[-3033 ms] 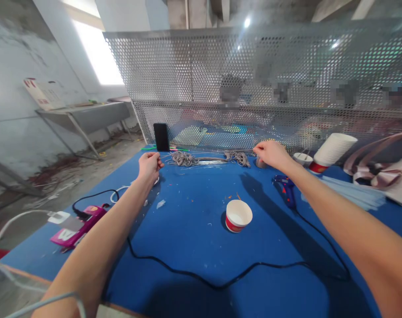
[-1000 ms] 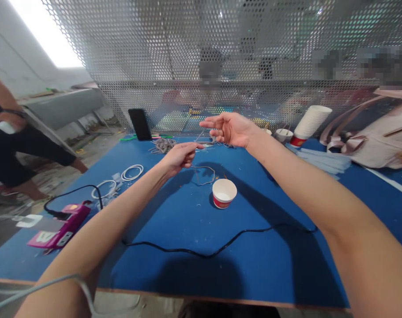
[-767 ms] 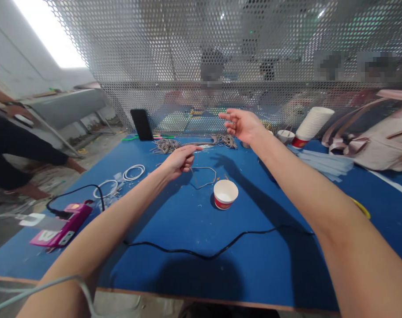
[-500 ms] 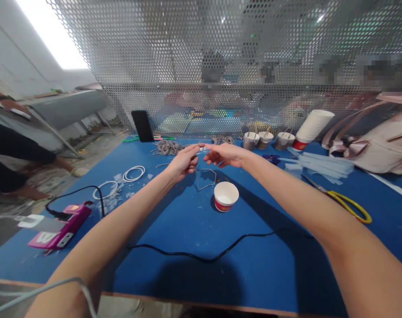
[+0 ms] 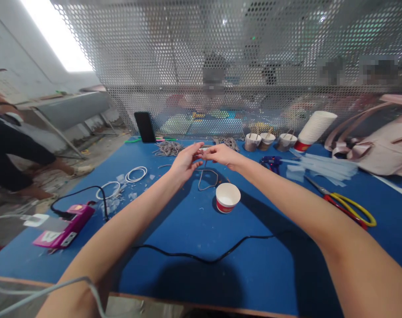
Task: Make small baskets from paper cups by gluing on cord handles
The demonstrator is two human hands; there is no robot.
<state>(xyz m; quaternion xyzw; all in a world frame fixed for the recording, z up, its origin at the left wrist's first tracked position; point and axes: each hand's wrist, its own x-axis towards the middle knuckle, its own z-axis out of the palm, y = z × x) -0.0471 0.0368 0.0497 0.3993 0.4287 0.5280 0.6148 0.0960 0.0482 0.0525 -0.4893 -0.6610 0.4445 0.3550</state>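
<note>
Over the far middle of the table, my left hand (image 5: pixel 185 161) and my right hand (image 5: pixel 224 155) meet at the fingertips. Both are closed, with fingers curled around a thin grey cord (image 5: pixel 208 188) that hangs between them; the exact grip is partly hidden by the fingers. Its slack forms a loose loop on the blue tabletop below. Just nearer to me than that loop stands an upright white paper cup (image 5: pixel 227 198) with a red base, which neither hand touches. Behind my hands lie a bundle of grey cords (image 5: pixel 169 149) and another bundle (image 5: pixel 227 142).
Filled cups (image 5: pixel 253 142) and leaning stacked cups (image 5: pixel 317 128) line the back. Right are a glue gun (image 5: pixel 271 162), translucent strips (image 5: pixel 329 165) and scissors (image 5: pixel 348 205). Left are white rings (image 5: pixel 136 174), a pink power strip (image 5: pixel 65 227) and a phone (image 5: pixel 144 126). A black cable (image 5: pixel 201 256) crosses the front.
My fingertips have come closer together, and the right fingers have closed into a pinch. The camera view has shifted slightly. The cup stands where it was.
</note>
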